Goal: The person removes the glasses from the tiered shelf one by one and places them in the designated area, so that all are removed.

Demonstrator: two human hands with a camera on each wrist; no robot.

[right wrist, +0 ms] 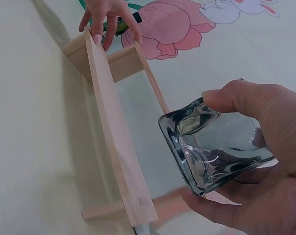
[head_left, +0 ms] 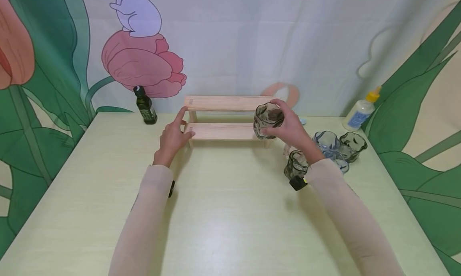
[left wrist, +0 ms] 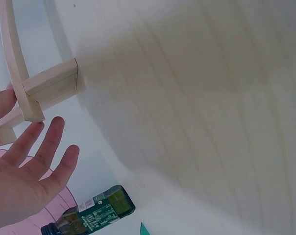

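Progress, judged: early. Wooden two-tier rack [head_left: 225, 118] at back of desk [head_left: 223, 212], both tiers bare, no glass set on either yet. One smoky glass cup [head_left: 267, 121] in the air just above/at the right end of lower tier, gripped round its sides by right hand [head_left: 289, 128], thumb on one side, fingers curled on the other. In the right wrist view same cup [right wrist: 214, 147] tipped, thick base toward the shelf board [right wrist: 116, 132], not touching wood as far as visible.

Left hand [head_left: 173, 135] w/ fingers straight & relaxed, holding nothing; fingertips touching left end of the rack, prob. steadying it. Left wrist view: open palm [left wrist: 25, 171] beside rack's end post [left wrist: 33, 95].

Left to do, apparently: this cup not down yet, plus others waiting on desk, right of rack: dark glass [head_left: 296, 165] nearest the right forearm, clear glass [head_left: 325, 141], smoky glass [head_left: 352, 145], another clear one [head_left: 340, 160] partly hidden behind the arm. Exact count uncertain, cluster overlaps.

Containers & contents:
- held cup: empty, see-through, wavy walls.
- desk glasses: look empty, upright; insides not fully visible.
- dark green bottle [head_left: 145, 106], black cap on, back left near the wall; fill level not visible.
- white glue-type bottle [head_left: 361, 111], yellow nozzle, back right, leaning; contents can't tell.
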